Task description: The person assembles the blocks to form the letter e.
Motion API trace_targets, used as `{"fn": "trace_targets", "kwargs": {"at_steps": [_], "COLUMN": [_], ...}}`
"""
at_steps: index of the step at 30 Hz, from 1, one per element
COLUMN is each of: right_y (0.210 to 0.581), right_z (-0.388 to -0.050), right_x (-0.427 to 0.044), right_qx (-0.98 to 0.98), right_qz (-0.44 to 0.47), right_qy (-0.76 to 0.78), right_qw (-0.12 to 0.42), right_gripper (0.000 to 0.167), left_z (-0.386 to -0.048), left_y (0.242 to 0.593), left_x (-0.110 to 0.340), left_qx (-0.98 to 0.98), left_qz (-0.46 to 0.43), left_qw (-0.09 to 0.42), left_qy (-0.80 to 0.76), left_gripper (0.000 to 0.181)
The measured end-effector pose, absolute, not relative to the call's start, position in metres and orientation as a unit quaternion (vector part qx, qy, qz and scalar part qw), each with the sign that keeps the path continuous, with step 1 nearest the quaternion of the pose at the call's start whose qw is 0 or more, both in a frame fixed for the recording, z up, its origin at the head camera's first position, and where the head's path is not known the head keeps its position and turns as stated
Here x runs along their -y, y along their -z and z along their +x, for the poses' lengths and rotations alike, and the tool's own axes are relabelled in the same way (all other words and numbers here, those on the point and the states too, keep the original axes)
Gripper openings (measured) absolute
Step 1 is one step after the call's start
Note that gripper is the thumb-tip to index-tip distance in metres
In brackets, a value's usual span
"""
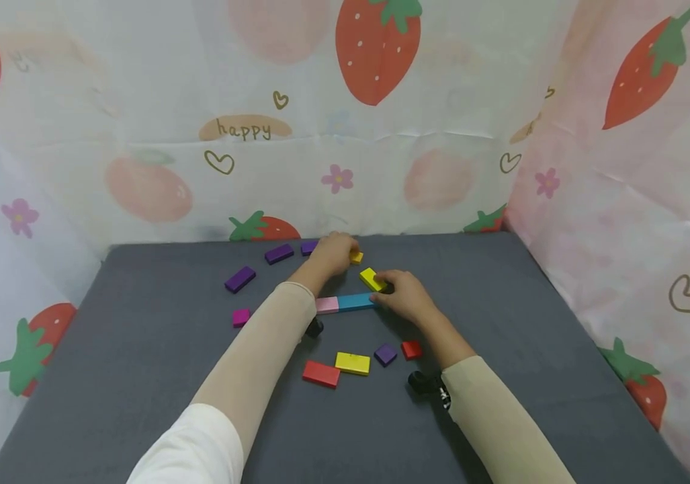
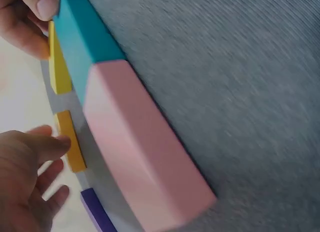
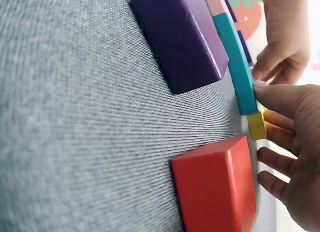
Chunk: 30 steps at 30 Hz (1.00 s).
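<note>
A pink block [image 1: 327,305] and a blue block [image 1: 355,302] lie end to end in a row. Behind the row, my left hand [image 1: 335,254] is at an orange block [image 1: 357,257]; in the left wrist view its thumb touches the orange block [image 2: 72,142] and the other fingers are spread. My right hand [image 1: 406,296] is at the row's right end, beside a slanted yellow block [image 1: 371,279]. In the right wrist view the right hand [image 3: 300,137] has its thumb against the end of the blue block [image 3: 239,74], with fingers close behind the yellow block [image 3: 257,126].
Purple blocks [image 1: 240,279] lie at the back left, and a magenta block [image 1: 241,318] lies left of the row. Nearer the front are a red block [image 1: 321,374], another yellow block [image 1: 353,364], a purple block [image 1: 385,354] and a small red block [image 1: 411,349]. Patterned cloth [image 1: 332,134] hangs behind.
</note>
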State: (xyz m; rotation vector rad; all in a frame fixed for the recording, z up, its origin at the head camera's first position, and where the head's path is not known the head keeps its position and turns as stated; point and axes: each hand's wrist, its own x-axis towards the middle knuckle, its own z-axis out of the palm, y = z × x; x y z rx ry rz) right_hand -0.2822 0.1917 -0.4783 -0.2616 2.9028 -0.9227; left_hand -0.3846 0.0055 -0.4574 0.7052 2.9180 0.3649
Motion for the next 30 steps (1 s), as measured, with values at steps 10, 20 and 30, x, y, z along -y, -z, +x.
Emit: {"fn": "trace_targets", "kwargs": {"at_steps": [10,20,30], "right_y": [0.48,0.483,0.484], "right_z": [-0.28,-0.281,-0.284], "right_x": [-0.192,-0.192,-0.193], "right_qx": [-0.949,-0.95,-0.951], "right_qz": [-0.085,-0.088,-0.091], "right_qy": [0.302,0.298,0.292], "right_qw": [0.045,0.039,0.041], "right_gripper": [0.051,0.052,0.053], "left_z": [-0.39,-0.393,-0.395], "left_y": [0.467,0.471,0.463], "left_x": [0.007,0.014,0.025], "left_qx": [-0.96,-0.951,-0.937], "left_qz": [0.221,0.224,0.254], "left_qw": [0.072,0.08,0.091], "left_qy": [-0.157,-0.197,-0.22], "left_gripper": [0.04,0.037,0.034]}}
